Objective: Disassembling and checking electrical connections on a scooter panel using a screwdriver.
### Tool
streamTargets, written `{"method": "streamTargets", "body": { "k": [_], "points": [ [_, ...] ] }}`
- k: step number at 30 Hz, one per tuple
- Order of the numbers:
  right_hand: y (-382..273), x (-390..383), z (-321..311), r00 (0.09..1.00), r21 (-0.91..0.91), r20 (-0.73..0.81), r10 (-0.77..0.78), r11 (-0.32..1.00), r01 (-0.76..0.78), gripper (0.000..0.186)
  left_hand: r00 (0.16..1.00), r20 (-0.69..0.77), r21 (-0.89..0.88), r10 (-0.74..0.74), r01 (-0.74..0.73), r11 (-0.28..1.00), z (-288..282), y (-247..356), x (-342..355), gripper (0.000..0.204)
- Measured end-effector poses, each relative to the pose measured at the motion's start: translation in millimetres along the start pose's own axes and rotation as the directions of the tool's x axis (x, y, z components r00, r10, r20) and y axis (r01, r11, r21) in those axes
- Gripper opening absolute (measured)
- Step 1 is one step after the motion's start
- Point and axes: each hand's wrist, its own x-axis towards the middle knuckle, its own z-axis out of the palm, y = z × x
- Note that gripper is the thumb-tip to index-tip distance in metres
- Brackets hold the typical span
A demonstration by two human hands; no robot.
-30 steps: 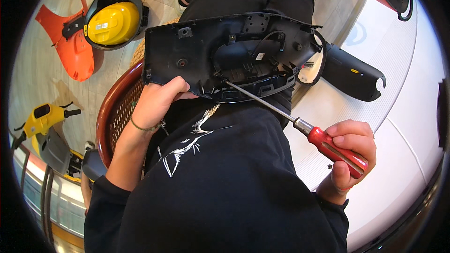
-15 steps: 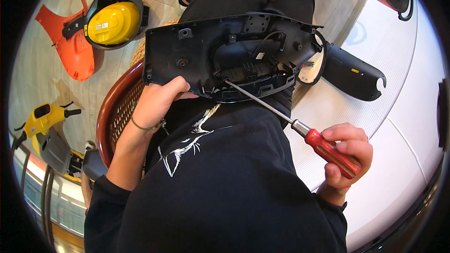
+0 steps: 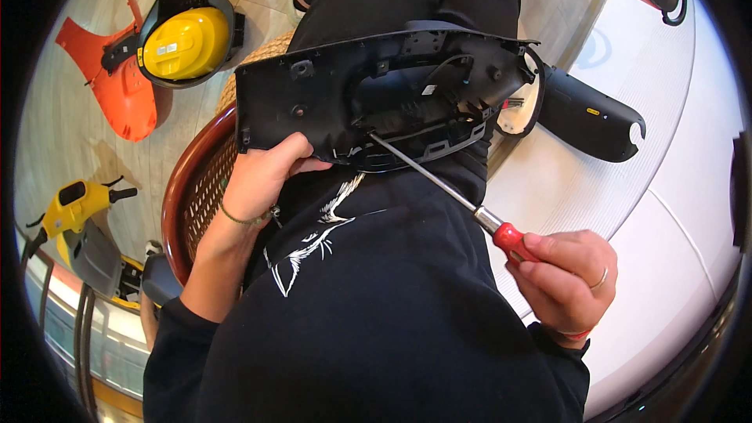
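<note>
The left hand (image 3: 270,172) pinches the near edge of a large black plastic shell (image 3: 270,102), thumb and fingers closed on its rim. The shell lies just ahead of that hand and extends rightward from it across the person's lap, its ribbed hollow side facing up. Farther ahead and to the left of the right hand (image 3: 568,278), the shell's right end is well apart from those fingers.

The right hand is wrapped around the red handle of a screwdriver (image 3: 484,218), with most of the handle hidden in the grip. The metal shaft slants forward and left from this hand, bridging the space between the two hands, and its tip reaches into the shell, near the left hand's right side. What the tip touches is too small to tell.

Ahead of the right hand, a black panel (image 3: 591,113) lies over a white surface (image 3: 666,266). Left of the left hand is a brown chair rim (image 3: 176,204); farther ahead and left, a yellow rounded piece (image 3: 184,43) sits in a black housing beside an orange panel (image 3: 125,106).
</note>
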Motion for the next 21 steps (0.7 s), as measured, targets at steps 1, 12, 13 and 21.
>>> {"method": "streamTargets", "body": {
  "k": [1, 12, 13, 21],
  "points": [
    [-6.7, -0.5, -1.7, 0.999, -0.088, 0.045, 0.027, 0.996, -0.023, 0.026, 1.000, 0.001, 0.000, 0.000, 0.000, 1.000, 1.0, -1.0, 0.2, 0.012],
    [-17.5, -26.6, 7.5, 0.907, -0.051, 0.043, 0.420, 0.907, -0.418, 0.042, 0.999, 0.024, -0.002, 0.029, -0.029, 1.000, 0.2, -5.2, 0.9, 0.019],
    [-14.3, -26.8, 6.2, 0.877, 0.094, 0.047, 0.478, 0.872, -0.481, 0.045, 0.999, 0.029, -0.001, 0.029, -0.029, 1.000, 0.4, -4.6, 1.4, 0.019],
    [-4.7, -36.3, -3.0, 0.974, -0.219, 0.048, 0.222, 0.954, -0.207, 0.040, 1.000, -0.002, 0.001, 0.011, -0.011, 1.000, 0.9, -4.5, 0.3, 0.024]
  ]
}}
